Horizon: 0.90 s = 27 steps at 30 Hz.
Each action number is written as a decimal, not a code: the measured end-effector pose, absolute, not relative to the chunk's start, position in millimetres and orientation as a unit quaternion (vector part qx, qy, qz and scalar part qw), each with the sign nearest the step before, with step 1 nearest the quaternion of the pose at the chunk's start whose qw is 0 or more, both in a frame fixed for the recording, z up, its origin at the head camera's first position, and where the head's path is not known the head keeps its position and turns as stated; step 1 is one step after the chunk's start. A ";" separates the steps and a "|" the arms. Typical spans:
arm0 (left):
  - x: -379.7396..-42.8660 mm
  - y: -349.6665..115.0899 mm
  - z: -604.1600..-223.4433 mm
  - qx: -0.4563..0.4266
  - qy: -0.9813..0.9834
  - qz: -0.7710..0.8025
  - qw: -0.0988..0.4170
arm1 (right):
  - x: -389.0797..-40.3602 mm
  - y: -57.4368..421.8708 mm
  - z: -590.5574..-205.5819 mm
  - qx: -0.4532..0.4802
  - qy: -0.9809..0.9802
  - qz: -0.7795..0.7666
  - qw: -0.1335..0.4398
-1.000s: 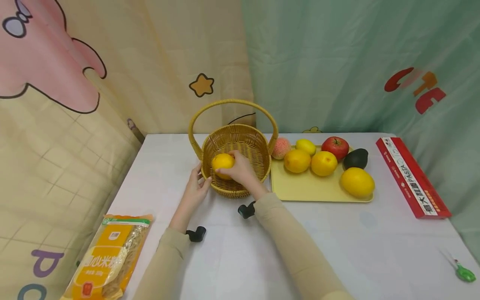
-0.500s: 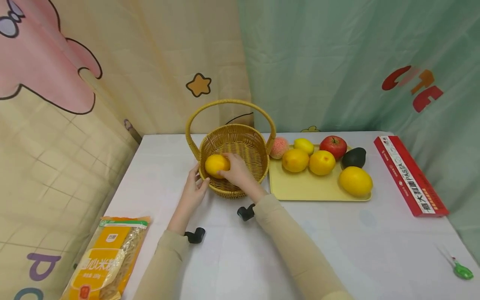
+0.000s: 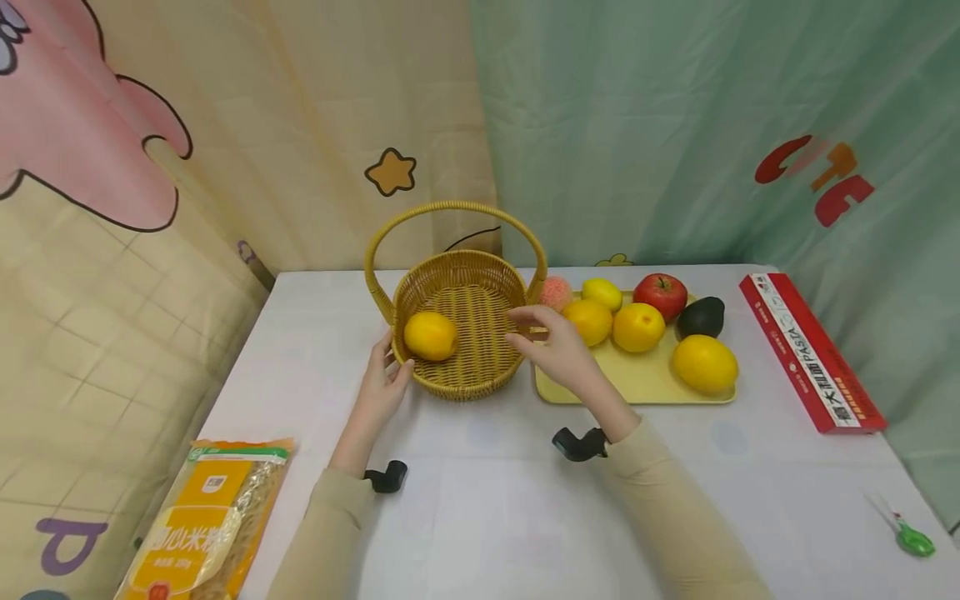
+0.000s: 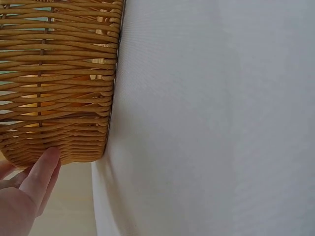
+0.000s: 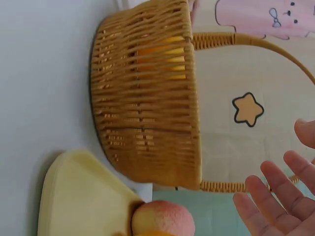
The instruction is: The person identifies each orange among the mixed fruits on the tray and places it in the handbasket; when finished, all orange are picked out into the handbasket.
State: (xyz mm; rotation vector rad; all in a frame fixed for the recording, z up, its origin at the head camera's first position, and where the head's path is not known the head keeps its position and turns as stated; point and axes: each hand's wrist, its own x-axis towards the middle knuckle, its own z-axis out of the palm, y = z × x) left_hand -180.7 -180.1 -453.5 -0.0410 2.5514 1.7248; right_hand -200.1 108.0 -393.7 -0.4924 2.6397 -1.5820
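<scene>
A wicker basket [image 3: 480, 367] with a tall arched handle stands near the back of the table. One rounded yellow-orange fruit [image 3: 431, 336] lies inside it at the left; its exact kind is unclear. My left hand [image 3: 381, 385] rests against the basket's outer left wall. In the left wrist view, fingers [image 4: 42, 179] touch the weave from outside. My right hand [image 3: 558, 346] hovers just past the basket's right rim, over the left edge of a pale yellow tray [image 3: 600, 387]. Its fingers are spread and hold nothing, as the right wrist view also shows.
On the tray sit a peach [image 3: 556, 293], a lemon [image 3: 602, 295], a red apple [image 3: 661, 296], a dark avocado [image 3: 701, 318] and several yellow fruits [image 3: 705, 364]. A red pasta box [image 3: 813, 354] lies far right, a noodle bag [image 3: 202, 525] front left, a small green object [image 3: 915, 540] front right.
My right hand has let go of the yellow-orange fruit at the basket's left side and moved right, out over the basket's rim. My left hand has stayed against the basket.
</scene>
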 end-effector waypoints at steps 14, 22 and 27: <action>-179.9 -181.2 -453.2 -0.018 0.825 0.564 0.032 | -160.9 237.2 -400.6 -0.025 0.909 -0.414 -0.042; -180.7 -182.3 -456.0 -0.017 0.823 0.567 0.032 | -145.2 282.5 -394.3 0.072 0.921 -0.380 -0.041; -181.9 -181.2 -456.3 -0.013 0.821 0.570 0.034 | -148.5 302.8 -399.9 0.102 0.927 -0.360 -0.034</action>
